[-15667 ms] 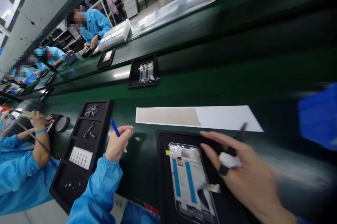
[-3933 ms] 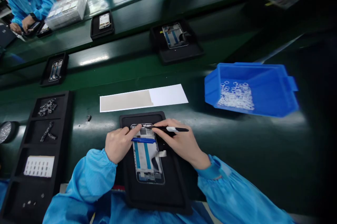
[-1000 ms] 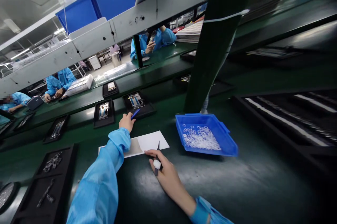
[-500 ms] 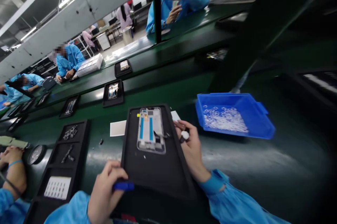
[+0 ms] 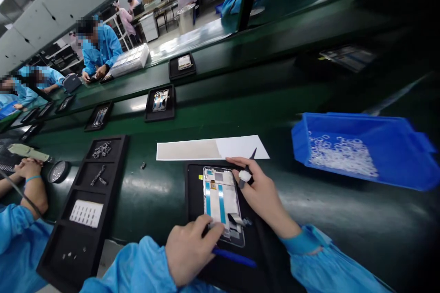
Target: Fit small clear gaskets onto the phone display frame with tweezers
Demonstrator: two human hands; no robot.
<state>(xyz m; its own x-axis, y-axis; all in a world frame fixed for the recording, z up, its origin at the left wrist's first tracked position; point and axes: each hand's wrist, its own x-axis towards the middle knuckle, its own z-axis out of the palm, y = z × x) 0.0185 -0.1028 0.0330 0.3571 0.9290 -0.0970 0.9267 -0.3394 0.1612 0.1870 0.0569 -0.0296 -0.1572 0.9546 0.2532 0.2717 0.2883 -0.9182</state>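
Well left of the left hand, a co-worker's hands [image 5: 29, 169] folded together, with a blue band [image 5: 33, 178] on one wrist. Beside those, a round tin [image 5: 58, 172]. Nearer the left hand, a long black box [image 5: 112, 180] in four parts: from far to near, shiny bits [image 5: 102, 149], dark bits [image 5: 99, 176], a white card [image 5: 85, 213] with dark marks, a few specks [image 5: 70, 255].

Left hand [image 5: 190, 249]: fingers bent, holding a blue stick [image 5: 235, 257] poking out to the right. Tips over the low left end of the phone [image 5: 228, 199] — cannot tell if touching. Phone between both hands, open, face full of silver with two blue strips [image 5: 221, 201], lying in a black tray [image 5: 194, 196]. Past the tray, a paper [image 5: 187, 150], flat on the green bench [image 5: 147, 201].

Right hand [image 5: 261, 187]: pointer and thumb a bit apart by the phone's top right corner, holding a dark tool [image 5: 253, 154] with a white wrap [image 5: 244, 176] — sharp end pointing up and away. Well right of the right hand, a blue bin [image 5: 405, 141] with a pile of white rings [image 5: 343, 155].
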